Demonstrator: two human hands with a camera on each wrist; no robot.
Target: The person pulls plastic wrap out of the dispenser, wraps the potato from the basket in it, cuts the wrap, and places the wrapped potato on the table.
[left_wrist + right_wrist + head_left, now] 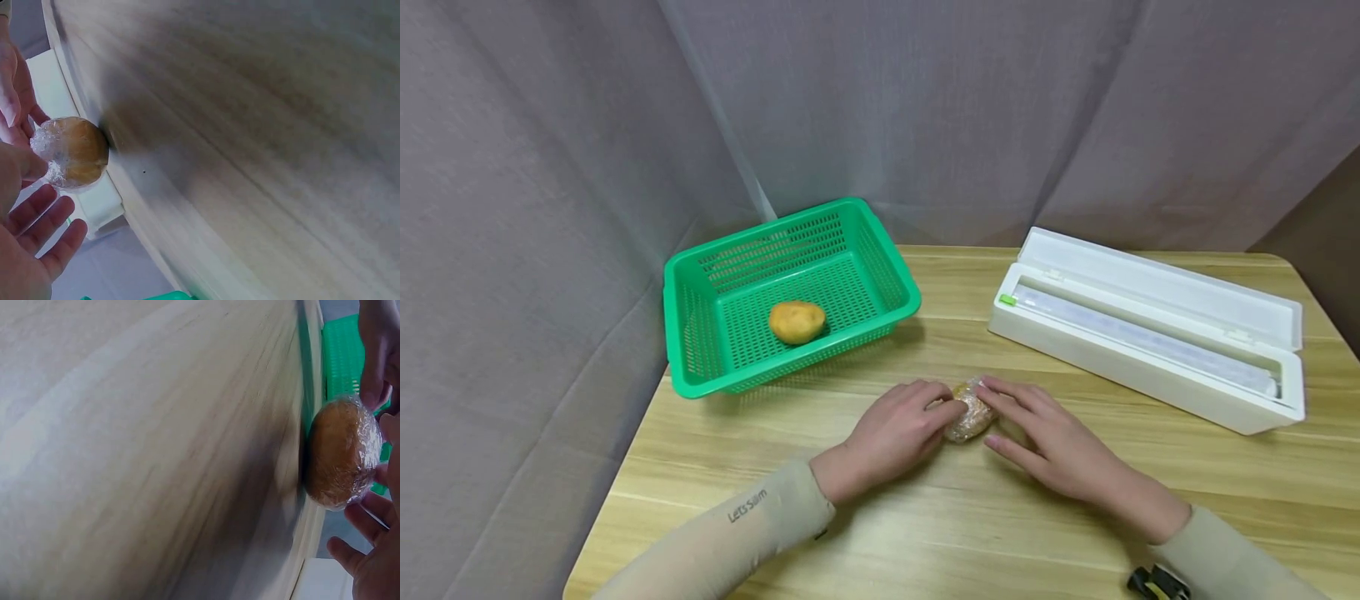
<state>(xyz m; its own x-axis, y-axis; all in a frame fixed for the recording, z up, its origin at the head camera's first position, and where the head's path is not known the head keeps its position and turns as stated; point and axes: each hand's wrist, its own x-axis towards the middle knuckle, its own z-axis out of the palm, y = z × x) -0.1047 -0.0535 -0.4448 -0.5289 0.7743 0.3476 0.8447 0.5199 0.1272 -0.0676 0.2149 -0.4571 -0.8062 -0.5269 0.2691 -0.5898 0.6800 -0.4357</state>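
Observation:
A potato wrapped in clear cling film (972,414) rests on the wooden table between both hands, its film crinkled and shiny. From the left, my left hand (901,429) holds it with thumb and curled index finger at its side; the other fingers spread loosely in the left wrist view. On the opposite side, my right hand (1060,442) touches the wrapped top with nearly straight fingertips, its thumb apart from the potato. The right wrist view shows the wrapped potato (340,453) close up, film bunched on its upper side.
A green basket (790,367) at the back left holds one unwrapped potato (797,322). At the right stands a long white cling film box (1120,354), lid up, with a roll inside and a green slider (1007,300). Grey curtains (925,117) hang behind the table.

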